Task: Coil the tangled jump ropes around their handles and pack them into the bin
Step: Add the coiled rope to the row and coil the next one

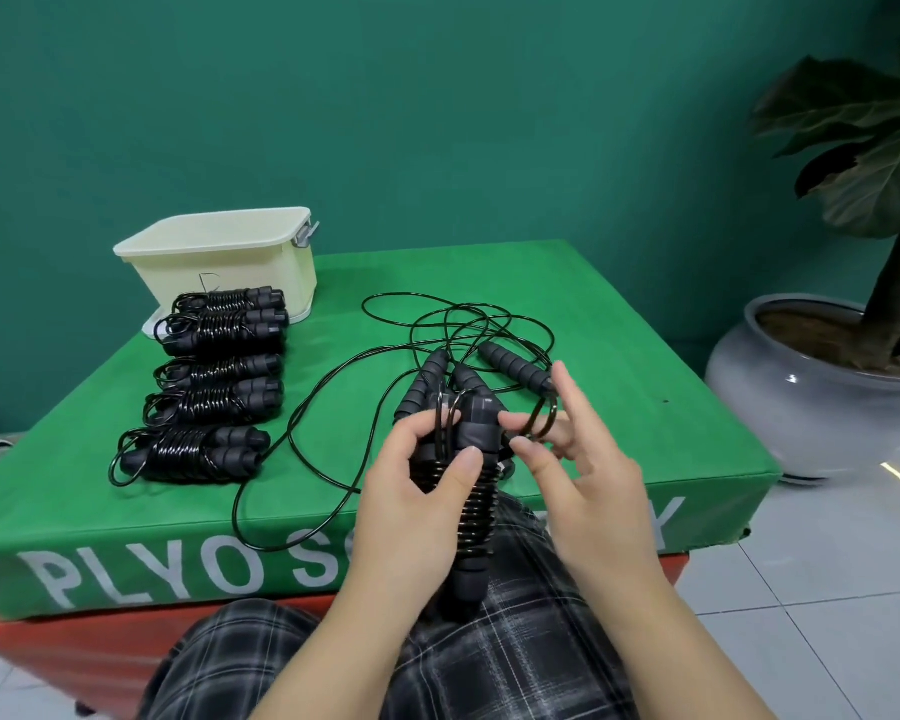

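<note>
Two hands work one rope: the left hand point(422, 475) grips the paired handles point(471, 491), thumb pressed on the finished turns, probably so they cannot spring loose, while the right hand point(562, 449) pinches the cord's last loop point(541, 420) with thumb and forefinger, other fingers spread. Loose rope point(458, 324) sprawls mid-tabletop. Five coiled bundles point(214, 387) line the plyo box's point(619, 314) left edge beside the bin point(219, 262) at its far-left corner, likely staged for packing

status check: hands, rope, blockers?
Left hand grips the half-coiled rope bundle; right hand pinches its cord. Loose rope tangled ahead. Bin unobstructed.
</note>
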